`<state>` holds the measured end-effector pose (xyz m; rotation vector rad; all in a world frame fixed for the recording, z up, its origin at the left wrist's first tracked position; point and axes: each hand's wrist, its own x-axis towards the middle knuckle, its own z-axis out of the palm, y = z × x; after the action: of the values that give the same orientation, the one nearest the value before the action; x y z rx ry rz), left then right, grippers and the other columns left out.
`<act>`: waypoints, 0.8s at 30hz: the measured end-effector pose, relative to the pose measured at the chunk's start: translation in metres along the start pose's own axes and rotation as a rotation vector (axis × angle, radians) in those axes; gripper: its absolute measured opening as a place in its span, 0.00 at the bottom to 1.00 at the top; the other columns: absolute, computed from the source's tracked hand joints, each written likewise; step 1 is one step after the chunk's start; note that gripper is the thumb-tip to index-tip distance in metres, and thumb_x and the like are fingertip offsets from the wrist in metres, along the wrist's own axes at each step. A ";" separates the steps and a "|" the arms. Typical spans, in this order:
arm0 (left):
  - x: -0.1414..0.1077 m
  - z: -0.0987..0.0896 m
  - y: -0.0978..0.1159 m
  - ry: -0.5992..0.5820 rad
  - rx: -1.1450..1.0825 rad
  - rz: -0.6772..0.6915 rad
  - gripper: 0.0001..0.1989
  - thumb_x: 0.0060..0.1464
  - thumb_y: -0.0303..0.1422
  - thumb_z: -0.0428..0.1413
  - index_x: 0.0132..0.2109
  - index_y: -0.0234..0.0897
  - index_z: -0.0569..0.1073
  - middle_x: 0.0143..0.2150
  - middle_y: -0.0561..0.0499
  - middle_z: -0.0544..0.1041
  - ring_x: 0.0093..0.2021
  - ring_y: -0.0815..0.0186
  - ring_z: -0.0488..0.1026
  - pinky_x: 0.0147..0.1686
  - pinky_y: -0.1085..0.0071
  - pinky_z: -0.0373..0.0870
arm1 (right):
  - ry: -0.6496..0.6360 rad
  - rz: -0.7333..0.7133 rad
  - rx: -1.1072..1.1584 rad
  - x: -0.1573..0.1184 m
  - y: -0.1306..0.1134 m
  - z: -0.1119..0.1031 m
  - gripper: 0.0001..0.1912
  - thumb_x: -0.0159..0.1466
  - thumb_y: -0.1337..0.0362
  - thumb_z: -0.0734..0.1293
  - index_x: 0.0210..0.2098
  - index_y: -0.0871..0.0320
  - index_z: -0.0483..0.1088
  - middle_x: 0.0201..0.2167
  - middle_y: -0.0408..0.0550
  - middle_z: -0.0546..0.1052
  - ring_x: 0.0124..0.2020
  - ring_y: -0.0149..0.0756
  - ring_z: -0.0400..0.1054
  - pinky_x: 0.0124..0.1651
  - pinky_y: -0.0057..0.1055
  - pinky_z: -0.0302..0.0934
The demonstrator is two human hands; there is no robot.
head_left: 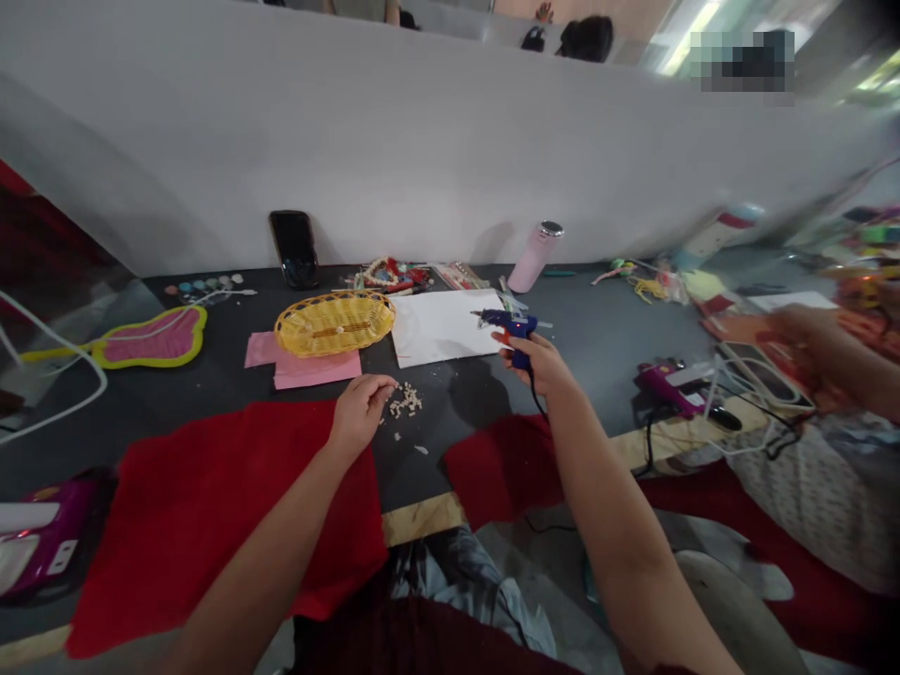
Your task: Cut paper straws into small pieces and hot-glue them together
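My right hand (540,363) grips a blue hot glue gun (512,326), its nozzle pointing left over a white sheet of paper (442,325). My left hand (360,406) rests on the dark table with fingers pinched together, touching a small pile of pale beads (406,402). A large red felt piece (211,516) lies under my left forearm. A smaller red felt piece (502,467) lies below my right wrist.
A yellow woven basket (335,323) sits on pink paper (309,366). A black phone (293,247) leans on the white wall, and a pink bottle (533,256) stands nearby. A purple glue gun (675,389) lies right, near another person's hand (808,356). A pink-and-green butterfly shape (149,338) lies left.
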<state>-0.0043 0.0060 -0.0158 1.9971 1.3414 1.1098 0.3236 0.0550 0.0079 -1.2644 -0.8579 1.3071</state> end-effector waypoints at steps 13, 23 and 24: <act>0.003 0.000 -0.002 0.080 -0.261 -0.214 0.12 0.53 0.38 0.54 0.41 0.37 0.75 0.39 0.48 0.77 0.39 0.63 0.73 0.40 0.70 0.67 | 0.028 0.149 -0.229 0.013 -0.029 -0.006 0.08 0.53 0.68 0.69 0.33 0.58 0.66 0.30 0.47 0.76 0.19 0.23 0.64 0.19 0.21 0.61; 0.025 0.002 0.002 0.122 -0.573 -0.329 0.14 0.49 0.39 0.58 0.41 0.36 0.75 0.35 0.50 0.76 0.28 0.70 0.68 0.32 0.72 0.65 | -0.138 -0.150 0.058 -0.017 -0.028 0.041 0.15 0.54 0.55 0.70 0.36 0.54 0.65 0.34 0.42 0.73 0.23 0.24 0.63 0.23 0.23 0.59; 0.029 0.003 0.002 0.131 -0.626 -0.338 0.14 0.48 0.38 0.58 0.42 0.36 0.74 0.34 0.50 0.76 0.27 0.71 0.68 0.32 0.72 0.65 | -0.166 -0.148 0.090 -0.019 -0.024 0.048 0.15 0.54 0.54 0.70 0.36 0.54 0.65 0.33 0.42 0.73 0.23 0.24 0.62 0.24 0.23 0.59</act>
<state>0.0048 0.0324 -0.0059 1.2202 1.1462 1.3057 0.2789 0.0487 0.0432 -1.0129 -0.9789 1.3292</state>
